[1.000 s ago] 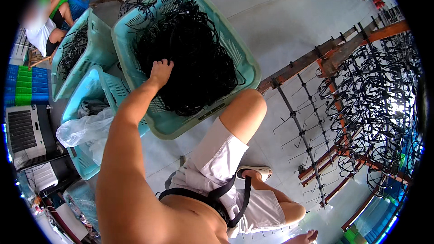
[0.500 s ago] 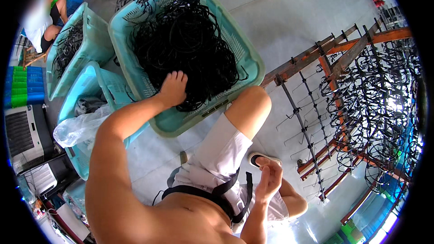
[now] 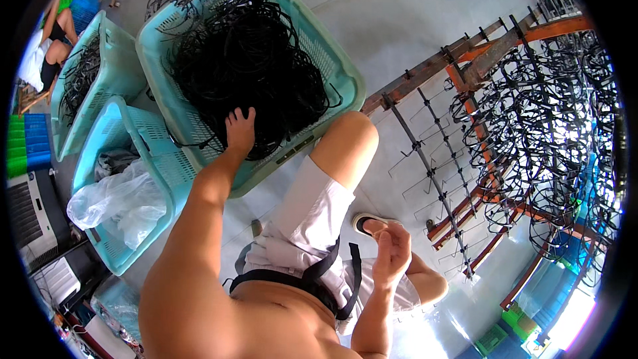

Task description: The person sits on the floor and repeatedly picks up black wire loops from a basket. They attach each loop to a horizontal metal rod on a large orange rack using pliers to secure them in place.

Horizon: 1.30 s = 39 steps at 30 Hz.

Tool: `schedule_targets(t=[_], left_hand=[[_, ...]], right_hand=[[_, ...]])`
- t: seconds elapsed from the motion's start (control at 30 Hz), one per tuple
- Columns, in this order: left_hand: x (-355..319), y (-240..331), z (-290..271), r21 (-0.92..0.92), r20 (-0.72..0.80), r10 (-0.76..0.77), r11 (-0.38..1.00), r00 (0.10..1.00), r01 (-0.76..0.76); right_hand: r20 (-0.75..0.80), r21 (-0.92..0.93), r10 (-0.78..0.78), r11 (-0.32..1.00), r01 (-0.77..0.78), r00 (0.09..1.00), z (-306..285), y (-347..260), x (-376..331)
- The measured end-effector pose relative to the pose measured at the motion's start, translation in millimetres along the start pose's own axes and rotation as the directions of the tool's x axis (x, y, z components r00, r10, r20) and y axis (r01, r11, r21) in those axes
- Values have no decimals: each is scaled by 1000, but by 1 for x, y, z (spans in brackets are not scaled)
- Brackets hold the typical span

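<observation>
A large pale turquoise basket [image 3: 335, 76] holds a dense tangle of thin black straps or cords [image 3: 246, 53]. My left hand [image 3: 240, 131] rests on the near part of that tangle, knuckles up, its fingers a little apart and touching the strands. No strand is visibly gripped there. My right hand [image 3: 392, 256] is raised over my bent right leg, fingers curled in against the thumb. Whatever it may hold is too small or hidden to make out.
Left of the basket stand a turquoise crate [image 3: 119, 262] with a clear plastic bag [image 3: 119, 196] and another basket [image 3: 116, 83] of black strands. A rusty metal frame [image 3: 458, 70] with hooked rods and hanging black loops stands at right. Another person [image 3: 50, 60] sits far left.
The whole view has shifted, so the baskets and frame appear further left. My left forearm has swung inward, and the left hand sits slightly further right on the tangle. My right hand stays curled.
</observation>
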State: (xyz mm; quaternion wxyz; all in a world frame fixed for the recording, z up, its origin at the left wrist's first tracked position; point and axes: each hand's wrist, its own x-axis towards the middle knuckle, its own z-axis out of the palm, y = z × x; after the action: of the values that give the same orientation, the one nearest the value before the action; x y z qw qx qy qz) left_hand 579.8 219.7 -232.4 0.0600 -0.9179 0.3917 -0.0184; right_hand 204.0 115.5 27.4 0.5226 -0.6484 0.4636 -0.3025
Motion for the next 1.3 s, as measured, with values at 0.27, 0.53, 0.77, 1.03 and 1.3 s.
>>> schedule_targets(t=[0.27,0.53,0.77,1.03,1.3], left_hand=[[7,14,-18,-55,31,-141,988,990,142],[14,-2,-146,-518,366,97,847,926,116],[-24,-7,-346,-807,182,728,495,661,-323],[-27,16,-342,-740,-557,6,450,831,-499],[-53,56,-345,-808,234,431,-412,871,421]], right_hand=[[166,-220,-36,973,72,986,17,-24,14],[463,-117,-61,985,129,885,51,-55,52],[631,148,-586,734,663,508,139,-96,108],[542,549,-190,817,-173,819,122,-82,99],[488,120,-332,942,315,807,93,-103,69]])
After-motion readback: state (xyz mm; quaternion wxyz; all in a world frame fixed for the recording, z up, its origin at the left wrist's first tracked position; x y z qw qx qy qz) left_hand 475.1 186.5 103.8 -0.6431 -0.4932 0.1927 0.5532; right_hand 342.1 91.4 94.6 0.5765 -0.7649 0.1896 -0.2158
